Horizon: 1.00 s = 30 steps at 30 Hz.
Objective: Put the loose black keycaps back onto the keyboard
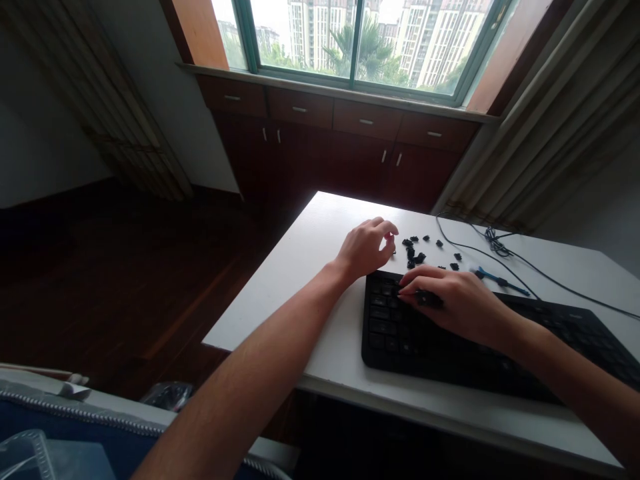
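Note:
A black keyboard (445,353) lies on the white table, with some keys in place at its left end. My right hand (460,303) is over its upper left part, thumb and fingertips drawn together at the keys. Something dark shows beneath those fingers, but I cannot make out what it is. Just beyond the keyboard's top left corner, my left hand (367,247) rests on the table, fingers curved and a gap between thumb and forefinger. Several loose black keycaps (419,258) are scattered beside it, behind the keyboard.
A blue and black tool (503,281) lies behind the keyboard. Black cable (495,243) runs bundled across the right side of the white table (280,300). Wooden cabinets (325,147) stand beneath the window. A blue zipped item (100,423) with clear plastic is at lower left.

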Tool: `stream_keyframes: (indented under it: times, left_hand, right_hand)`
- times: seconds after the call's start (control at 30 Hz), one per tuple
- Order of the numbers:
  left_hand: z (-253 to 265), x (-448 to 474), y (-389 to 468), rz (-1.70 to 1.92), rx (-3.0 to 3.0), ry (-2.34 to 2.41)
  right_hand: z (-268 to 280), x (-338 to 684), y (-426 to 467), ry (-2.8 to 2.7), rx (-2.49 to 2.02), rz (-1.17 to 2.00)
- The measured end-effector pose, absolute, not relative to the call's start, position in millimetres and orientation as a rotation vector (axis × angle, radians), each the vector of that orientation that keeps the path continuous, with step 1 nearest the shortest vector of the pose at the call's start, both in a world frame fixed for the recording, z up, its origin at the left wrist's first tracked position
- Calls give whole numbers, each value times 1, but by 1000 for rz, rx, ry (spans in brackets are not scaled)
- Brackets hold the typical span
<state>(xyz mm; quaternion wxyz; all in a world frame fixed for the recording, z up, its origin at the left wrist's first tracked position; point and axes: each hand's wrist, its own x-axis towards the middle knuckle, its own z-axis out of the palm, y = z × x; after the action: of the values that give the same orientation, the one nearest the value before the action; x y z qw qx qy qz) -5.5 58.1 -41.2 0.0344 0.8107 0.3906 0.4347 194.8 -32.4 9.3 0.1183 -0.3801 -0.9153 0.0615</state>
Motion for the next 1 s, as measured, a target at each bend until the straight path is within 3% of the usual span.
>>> stream_keyframes:
  times: [0.77, 0.9, 1.0]
  left_hand:
    - [-42, -7, 58, 1304, 2524, 1183]
    - [-42, -7, 59, 1326, 2519, 1203]
    - [-42, -9, 61, 1339, 2489, 1221]
  right_hand:
    - [7, 192, -35, -2656, -1090, 274]
    - [14, 187, -35, -2452, -1057, 415]
    - [22, 176, -32, -1996, -1045, 703]
